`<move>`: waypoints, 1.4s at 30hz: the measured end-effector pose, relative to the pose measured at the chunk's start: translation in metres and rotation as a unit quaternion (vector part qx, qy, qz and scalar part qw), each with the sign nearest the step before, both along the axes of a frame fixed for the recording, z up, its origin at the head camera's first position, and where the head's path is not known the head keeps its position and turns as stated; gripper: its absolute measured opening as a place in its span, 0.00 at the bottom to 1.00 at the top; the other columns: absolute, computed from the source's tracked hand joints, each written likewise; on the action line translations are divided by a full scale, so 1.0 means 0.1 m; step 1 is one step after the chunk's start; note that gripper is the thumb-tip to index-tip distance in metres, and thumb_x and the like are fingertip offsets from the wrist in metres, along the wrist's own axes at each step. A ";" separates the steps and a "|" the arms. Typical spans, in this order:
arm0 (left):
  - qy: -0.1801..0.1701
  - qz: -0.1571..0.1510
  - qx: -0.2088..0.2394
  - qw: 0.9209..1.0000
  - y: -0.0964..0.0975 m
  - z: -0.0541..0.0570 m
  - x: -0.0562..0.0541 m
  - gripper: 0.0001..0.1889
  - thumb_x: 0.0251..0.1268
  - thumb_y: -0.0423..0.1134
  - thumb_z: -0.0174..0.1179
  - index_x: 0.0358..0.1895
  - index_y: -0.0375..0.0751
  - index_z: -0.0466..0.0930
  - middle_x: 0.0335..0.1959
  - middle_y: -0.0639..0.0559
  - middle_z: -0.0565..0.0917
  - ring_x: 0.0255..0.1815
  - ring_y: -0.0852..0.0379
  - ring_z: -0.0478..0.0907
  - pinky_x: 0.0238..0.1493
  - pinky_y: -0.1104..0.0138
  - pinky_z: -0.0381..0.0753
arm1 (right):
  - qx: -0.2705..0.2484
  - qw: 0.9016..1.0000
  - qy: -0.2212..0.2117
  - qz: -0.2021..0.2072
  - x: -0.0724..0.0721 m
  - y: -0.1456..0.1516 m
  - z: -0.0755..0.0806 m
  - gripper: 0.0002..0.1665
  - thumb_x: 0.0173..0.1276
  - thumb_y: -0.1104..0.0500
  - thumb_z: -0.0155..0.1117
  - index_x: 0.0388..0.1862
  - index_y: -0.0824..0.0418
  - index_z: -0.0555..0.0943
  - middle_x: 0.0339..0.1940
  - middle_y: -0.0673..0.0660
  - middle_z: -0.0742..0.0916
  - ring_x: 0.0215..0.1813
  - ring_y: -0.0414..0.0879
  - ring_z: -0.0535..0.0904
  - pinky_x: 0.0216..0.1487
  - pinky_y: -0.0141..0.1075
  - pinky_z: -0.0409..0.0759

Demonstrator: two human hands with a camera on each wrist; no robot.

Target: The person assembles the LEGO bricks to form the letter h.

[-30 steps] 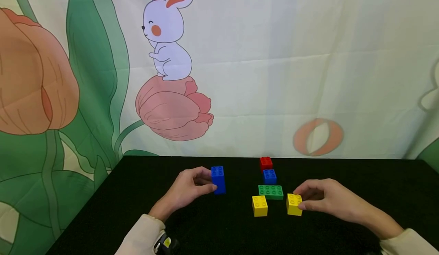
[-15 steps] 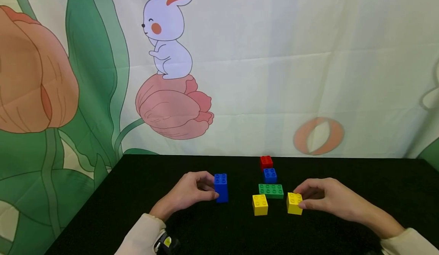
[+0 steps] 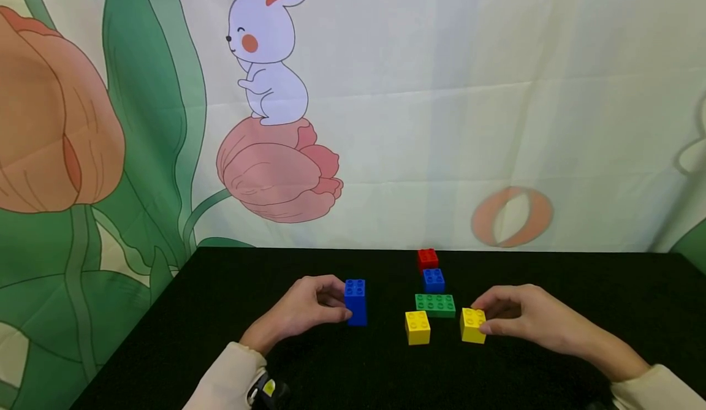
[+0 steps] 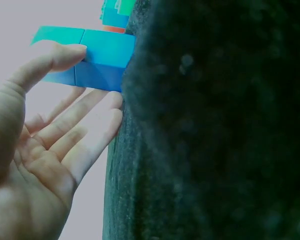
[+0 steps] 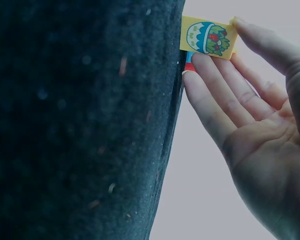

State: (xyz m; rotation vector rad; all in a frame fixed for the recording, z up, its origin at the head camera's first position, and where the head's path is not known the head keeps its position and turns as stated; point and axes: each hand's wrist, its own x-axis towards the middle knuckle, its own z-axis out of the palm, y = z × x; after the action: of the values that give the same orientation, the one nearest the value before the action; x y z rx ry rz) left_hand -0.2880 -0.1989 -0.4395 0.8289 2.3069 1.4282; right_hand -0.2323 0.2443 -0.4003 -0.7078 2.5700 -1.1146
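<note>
Head view: contents of your desk (image 3: 375, 373), black-covered.
Item, blue stack (image 3: 355, 307): upright, base at the desk, clamped between thumb and fingers of your left grip (image 3: 300, 307); the left wrist view shows one seam across it.
Item, right yellow block (image 3: 473, 325): base at the desk, pinched by your right grip (image 3: 524, 318); printed face in the right wrist view.
Item, loose yellow block (image 3: 417, 329): between the two held pieces, nearer the right one, untouched.
Items, untouched, farther back: green block (image 3: 435, 306), small blue block (image 3: 434, 281), red block (image 3: 428, 260); contact between the last two cannot be told.
Step in hand, by judgement: positioning the two held pieces. Next move, by judgement: square each piece before you loosen either grip, steering clear of the loose yellow block.
</note>
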 end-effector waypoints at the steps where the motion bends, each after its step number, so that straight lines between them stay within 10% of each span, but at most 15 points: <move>1: -0.002 0.005 -0.003 1.000 0.02 0.04 0.03 0.22 0.68 0.44 0.72 0.60 0.41 0.81 0.55 0.47 0.86 0.54 0.50 0.86 0.54 0.58 0.88 | 0.000 1.000 -0.001 0.000 0.00 0.00 0.00 0.21 0.70 0.53 0.76 0.58 0.59 0.84 0.50 0.51 0.89 0.47 0.46 0.86 0.46 0.31 0.85; 6: -0.014 0.045 -0.017 0.999 0.11 0.27 0.22 0.20 0.67 0.40 0.72 0.59 0.38 0.82 0.53 0.47 0.86 0.54 0.50 0.86 0.56 0.58 0.87 | 0.000 1.000 -0.003 0.005 -0.01 0.00 0.01 0.22 0.70 0.52 0.76 0.59 0.59 0.84 0.50 0.51 0.89 0.48 0.46 0.86 0.47 0.31 0.85; 17: -0.005 0.056 -0.020 0.998 0.10 0.33 0.25 0.22 0.67 0.39 0.73 0.61 0.37 0.81 0.55 0.47 0.86 0.55 0.49 0.86 0.57 0.59 0.86 | 0.000 1.000 -0.004 0.008 0.00 0.00 0.02 0.23 0.70 0.52 0.76 0.59 0.60 0.84 0.51 0.52 0.89 0.48 0.46 0.86 0.46 0.30 0.85; 30: 0.092 0.124 0.018 0.988 0.16 0.60 0.37 0.23 0.68 0.42 0.75 0.62 0.40 0.82 0.60 0.47 0.87 0.61 0.46 0.84 0.64 0.53 0.83 | -0.002 1.000 -0.007 0.002 0.00 0.01 0.00 0.23 0.70 0.53 0.76 0.59 0.60 0.84 0.50 0.52 0.89 0.48 0.46 0.86 0.46 0.32 0.86; 42: 0.196 0.123 0.050 0.972 0.63 0.91 0.68 0.22 0.63 0.36 0.78 0.60 0.43 0.85 0.57 0.51 0.88 0.56 0.54 0.86 0.61 0.62 0.84 | -0.006 1.000 -0.002 0.010 0.00 0.02 -0.01 0.22 0.70 0.52 0.75 0.59 0.59 0.84 0.50 0.51 0.89 0.49 0.46 0.86 0.47 0.32 0.86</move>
State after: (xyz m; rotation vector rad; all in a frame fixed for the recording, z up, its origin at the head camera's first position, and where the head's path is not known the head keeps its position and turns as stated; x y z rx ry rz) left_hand -0.2200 -0.1356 -0.3483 0.9526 2.7318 1.6146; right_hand -0.2320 0.2462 -0.4009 -0.7313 2.5505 -1.1246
